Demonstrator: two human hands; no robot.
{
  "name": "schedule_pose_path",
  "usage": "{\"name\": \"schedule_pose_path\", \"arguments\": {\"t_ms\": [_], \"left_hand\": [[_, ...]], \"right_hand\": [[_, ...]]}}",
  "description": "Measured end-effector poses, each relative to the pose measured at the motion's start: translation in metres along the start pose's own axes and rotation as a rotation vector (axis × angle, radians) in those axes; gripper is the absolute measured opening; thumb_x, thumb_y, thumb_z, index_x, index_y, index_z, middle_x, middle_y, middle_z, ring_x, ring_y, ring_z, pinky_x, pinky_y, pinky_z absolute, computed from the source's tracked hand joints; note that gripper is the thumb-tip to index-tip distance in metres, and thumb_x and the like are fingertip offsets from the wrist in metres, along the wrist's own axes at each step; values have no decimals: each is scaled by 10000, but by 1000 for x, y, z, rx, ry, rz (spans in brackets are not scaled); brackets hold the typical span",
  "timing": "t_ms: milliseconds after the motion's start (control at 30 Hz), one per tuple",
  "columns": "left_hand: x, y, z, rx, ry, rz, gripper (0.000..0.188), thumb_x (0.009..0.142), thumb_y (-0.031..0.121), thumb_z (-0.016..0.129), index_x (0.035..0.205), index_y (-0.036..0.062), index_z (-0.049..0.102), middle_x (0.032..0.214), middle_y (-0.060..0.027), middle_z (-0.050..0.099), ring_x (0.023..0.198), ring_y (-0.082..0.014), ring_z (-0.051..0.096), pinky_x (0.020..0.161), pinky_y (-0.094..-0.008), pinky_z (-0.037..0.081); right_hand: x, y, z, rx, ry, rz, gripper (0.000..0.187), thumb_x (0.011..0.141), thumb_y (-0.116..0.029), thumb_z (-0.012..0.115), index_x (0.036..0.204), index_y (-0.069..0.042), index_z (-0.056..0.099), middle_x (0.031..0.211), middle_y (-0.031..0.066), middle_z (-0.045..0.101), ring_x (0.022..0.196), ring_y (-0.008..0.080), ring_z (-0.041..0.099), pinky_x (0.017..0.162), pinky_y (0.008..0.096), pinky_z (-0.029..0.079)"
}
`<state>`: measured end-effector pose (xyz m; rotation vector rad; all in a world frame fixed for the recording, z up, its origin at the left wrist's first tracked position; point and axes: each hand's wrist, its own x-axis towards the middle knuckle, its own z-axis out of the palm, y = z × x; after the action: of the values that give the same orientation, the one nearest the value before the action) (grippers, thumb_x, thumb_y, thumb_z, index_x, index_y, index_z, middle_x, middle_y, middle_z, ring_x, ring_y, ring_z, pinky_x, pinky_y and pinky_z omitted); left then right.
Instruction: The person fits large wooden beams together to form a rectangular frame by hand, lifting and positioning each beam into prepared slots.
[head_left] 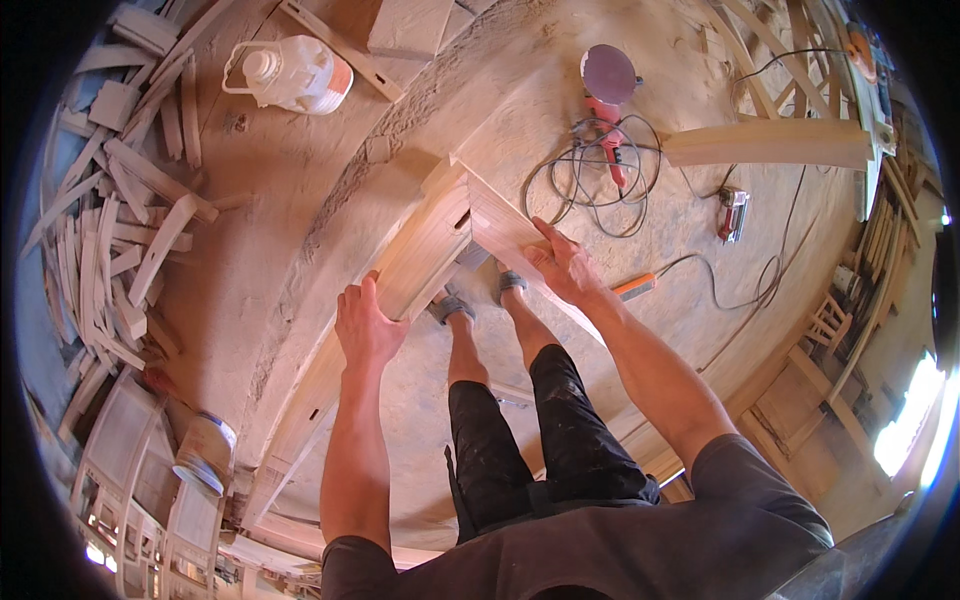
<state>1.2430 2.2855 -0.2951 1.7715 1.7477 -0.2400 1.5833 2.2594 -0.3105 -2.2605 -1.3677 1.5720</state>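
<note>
Your left hand (368,325) has hold of the left board (425,255) of a wooden frame (300,410), fingers bent over the outer edge and thumb across toward the inner side. Your right hand (565,262) lies on the right board (500,222), fingers loosely spread and pointing ahead and to the left; you cannot tell from here whether it pinches the wood or merely rests there, as its underside is hidden.

The frame sits right under both your hands. Its two boards meet at a corner (467,180) ahead of you and between your hands, and your right hand looks the nearer to that joint. From the corner, the left board's long axis runs back toward you and out to your left, under your left hand; the right board slants back to your right, under the other. A narrow slot (462,218) shows in the left board just beside the joint, and your feet (512,281) appear within the angle of the two boards.

Beyond your right hand, a red sander (606,112) lies on the floor (420,440) with its cable (655,165) in loops around it.
</note>
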Motion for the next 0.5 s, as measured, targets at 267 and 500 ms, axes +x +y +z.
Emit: {"name": "schedule_pose_path", "arguments": {"t_ms": [267, 500], "left_hand": [[0, 5, 0, 5, -2, -19, 789, 661, 204, 890, 1358, 76, 542, 1153, -162, 630, 1130, -372, 589, 970, -486, 498], [0, 4, 4, 10, -1, -10, 779, 659, 195, 889, 1342, 62, 539, 1176, -162, 622, 1141, -376, 581, 968, -492, 498]], "right_hand": [[6, 17, 6, -47, 38, -142, 711, 978, -469, 616, 1549, -81, 446, 1445, 256, 583, 1318, 422, 575, 1092, 456, 463], [14, 24, -1, 84, 77, -191, 732, 963, -469, 620, 1542, -60, 441, 1439, 270, 579, 1325, 436, 563, 1109, 452, 447]]}}
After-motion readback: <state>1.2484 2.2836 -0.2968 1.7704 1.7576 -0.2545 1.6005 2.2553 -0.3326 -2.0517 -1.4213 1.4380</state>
